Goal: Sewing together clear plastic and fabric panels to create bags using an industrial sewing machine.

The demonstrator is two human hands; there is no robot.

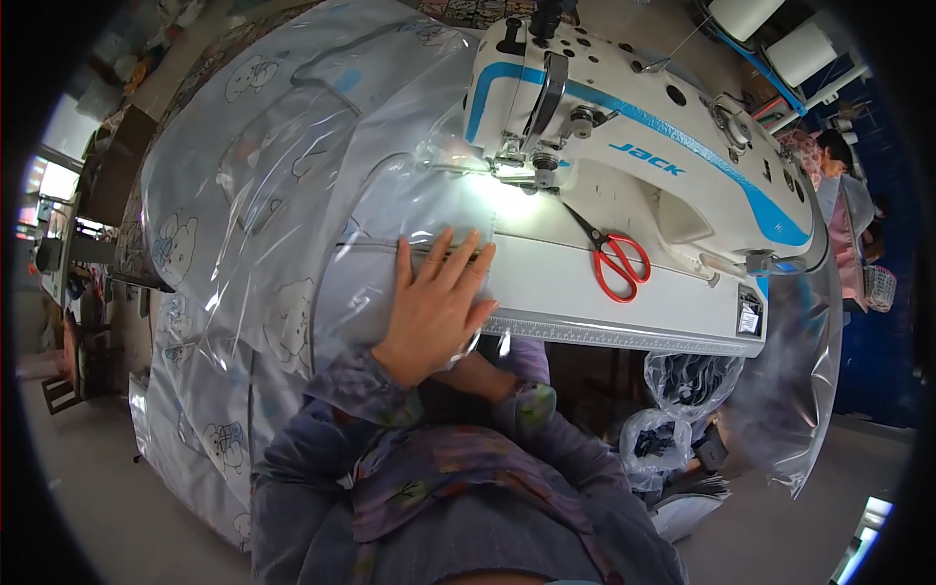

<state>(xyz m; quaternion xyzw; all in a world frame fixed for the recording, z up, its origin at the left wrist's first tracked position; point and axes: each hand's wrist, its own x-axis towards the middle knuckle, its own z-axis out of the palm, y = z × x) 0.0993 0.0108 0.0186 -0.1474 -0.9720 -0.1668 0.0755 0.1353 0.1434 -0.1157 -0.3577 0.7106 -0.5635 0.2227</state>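
Observation:
My left hand (437, 302) lies palm down with its fingers spread. It presses on a clear plastic sheet (263, 244) printed with pale cartoon bears, which covers the left part of the sewing table (546, 292). My right hand (476, 375) is low at the table's front edge, beside and partly behind my left wrist; its fingers are hidden. Just beyond my left fingertips stands a white and blue sewing machine (643, 136). Its lamp lights the needle area, where the sheet reaches the presser foot (531, 180). Red-handled scissors (616, 265) rest on the table to the right.
A ruler strip (604, 331) runs along the table's front edge. The sheet hangs in folds off the left side. Below the table at right are clear plastic bags (655, 444) with dark contents. White thread cones (799, 54) stand at upper right. Another person (843, 210) is at far right.

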